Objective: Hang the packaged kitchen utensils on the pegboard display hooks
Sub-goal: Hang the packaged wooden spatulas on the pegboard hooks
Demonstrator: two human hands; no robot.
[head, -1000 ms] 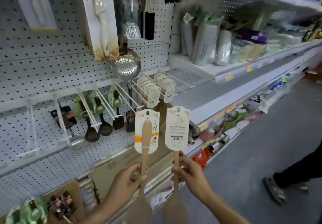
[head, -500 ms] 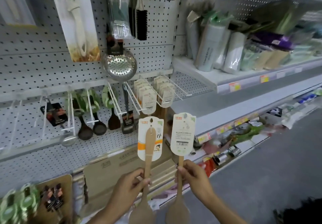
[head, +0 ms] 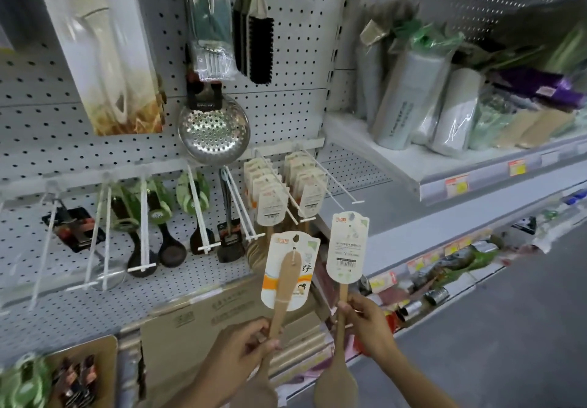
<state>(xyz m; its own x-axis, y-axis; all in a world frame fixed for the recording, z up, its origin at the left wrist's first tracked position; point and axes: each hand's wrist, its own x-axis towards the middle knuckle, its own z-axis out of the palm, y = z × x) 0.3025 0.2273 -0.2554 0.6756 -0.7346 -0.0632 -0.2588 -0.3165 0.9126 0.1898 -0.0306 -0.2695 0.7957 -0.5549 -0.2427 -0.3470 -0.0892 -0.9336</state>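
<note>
Here I hold one carded wooden spatula [head: 287, 280] in my left hand [head: 236, 356] and another [head: 346, 248] in my right hand [head: 370, 325], fingers pinching the handles, long axes upright, card holes just below the far loaded hooks [head: 305, 185]; blades cut off.

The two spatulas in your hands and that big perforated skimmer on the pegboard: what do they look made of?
Left spatula and right spatula: apparently pale wood or bamboo, matte tan, unpainted; each carries a printed header card, likely paperboard. Skimmer: looks like polished metal, probably stainless steel, judging by its bright silvery reflections and punched holes.
</note>
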